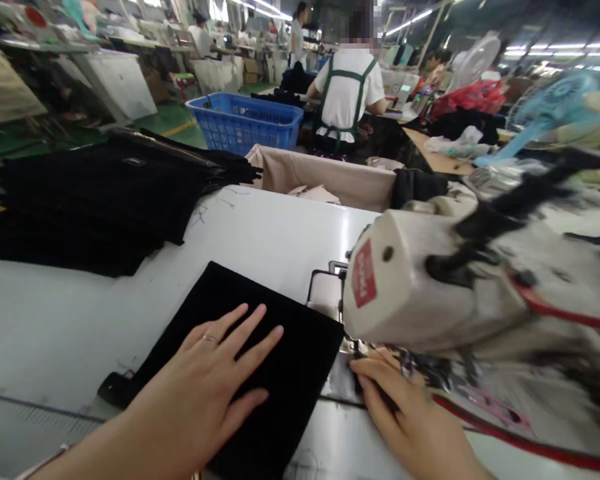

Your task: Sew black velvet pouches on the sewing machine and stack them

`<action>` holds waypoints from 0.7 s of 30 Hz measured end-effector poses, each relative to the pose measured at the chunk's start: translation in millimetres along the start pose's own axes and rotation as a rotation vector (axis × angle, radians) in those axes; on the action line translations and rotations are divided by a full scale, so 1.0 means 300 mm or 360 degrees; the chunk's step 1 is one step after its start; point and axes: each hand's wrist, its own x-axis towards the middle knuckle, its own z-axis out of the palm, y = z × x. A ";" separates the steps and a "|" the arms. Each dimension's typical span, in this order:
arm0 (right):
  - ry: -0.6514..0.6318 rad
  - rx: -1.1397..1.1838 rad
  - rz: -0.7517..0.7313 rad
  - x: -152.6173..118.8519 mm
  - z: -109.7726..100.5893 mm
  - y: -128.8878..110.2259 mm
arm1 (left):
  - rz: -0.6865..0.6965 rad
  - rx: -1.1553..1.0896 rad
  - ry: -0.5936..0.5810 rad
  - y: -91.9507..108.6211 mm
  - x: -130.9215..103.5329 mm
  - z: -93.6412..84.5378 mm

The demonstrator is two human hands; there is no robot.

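A black fabric piece [290, 360] lies on the white sewing table, its right corner close to the needle area of a sewing machine [410, 280]. My left hand [215, 373] rests flat on the fabric with fingers spread and a ring on one finger. Beside the presser foot, to the right of the fabric, is my right hand [405, 407]. Its fingers are bent and close together near the metal plate [343, 380]; what they hold, if anything, is hidden by the hand and the machine.
Stacked black fabric [100, 193] covers the table's back left. Behind the table stand a beige cloth-lined bin [330, 173] and a blue basket [250, 123]. A person in a white shirt [347, 87] sits beyond. A blue fan [555, 110] is at right.
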 end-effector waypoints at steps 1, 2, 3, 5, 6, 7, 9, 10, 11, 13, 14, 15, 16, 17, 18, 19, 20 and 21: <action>-0.0021 0.0034 -0.0005 0.003 0.002 -0.003 | 0.0040 -0.0003 -0.0038 -0.008 0.023 -0.015; -0.0047 0.0074 -0.0003 0.008 0.003 -0.006 | 0.0094 -0.0019 -0.0058 -0.016 0.054 -0.027; -0.0081 0.0125 0.0000 0.014 0.003 -0.010 | 0.0164 -0.0047 -0.0068 -0.022 0.091 -0.035; -0.0119 0.0214 0.0004 0.026 0.000 -0.017 | 0.0413 -0.0137 -0.0030 -0.026 0.174 -0.033; -0.0134 0.0249 -0.0006 0.032 -0.002 -0.020 | 0.0596 -0.0194 0.0003 -0.024 0.214 -0.022; -0.0143 0.0270 -0.0023 0.036 -0.004 -0.023 | 0.0796 -0.0263 0.0037 -0.020 0.249 -0.007; -0.0146 0.0278 -0.0058 0.041 -0.006 -0.026 | 0.1009 -0.0403 0.0095 -0.005 0.292 0.032; -0.0156 0.0280 -0.0066 0.043 -0.007 -0.028 | 0.1010 -0.0460 0.0118 0.007 0.297 0.051; -0.0169 0.0283 -0.0070 0.044 -0.008 -0.029 | 0.0942 -0.0497 0.0128 0.023 0.293 0.067; -0.0193 0.0283 -0.0063 0.046 -0.010 -0.031 | 0.0732 -0.0513 0.0118 0.065 0.262 0.091; -0.0199 0.0280 -0.0064 0.046 -0.011 -0.032 | 0.0636 -0.0504 0.0111 0.088 0.241 0.097; -0.0205 0.0272 -0.0069 0.045 -0.012 -0.033 | 0.0558 -0.0494 0.0112 0.111 0.220 0.101; -0.0208 0.0264 -0.0081 0.043 -0.013 -0.033 | 0.0488 -0.0487 0.0120 0.132 0.202 0.103; -0.0211 0.0258 -0.0095 0.041 -0.013 -0.033 | 0.0437 -0.0484 0.0129 0.148 0.188 0.104; -0.0217 0.0256 -0.0113 0.039 -0.013 -0.034 | 0.0403 -0.0490 0.0140 0.158 0.180 0.104; -0.0226 0.0252 -0.0129 0.037 -0.012 -0.035 | 0.0385 -0.0500 0.0137 0.162 0.177 0.103; -0.0237 0.0246 -0.0142 0.034 -0.011 -0.036 | 0.0389 -0.0511 0.0126 0.160 0.179 0.101; -0.0248 0.0239 -0.0152 0.032 -0.010 -0.037 | 0.0410 -0.0522 0.0109 0.153 0.183 0.099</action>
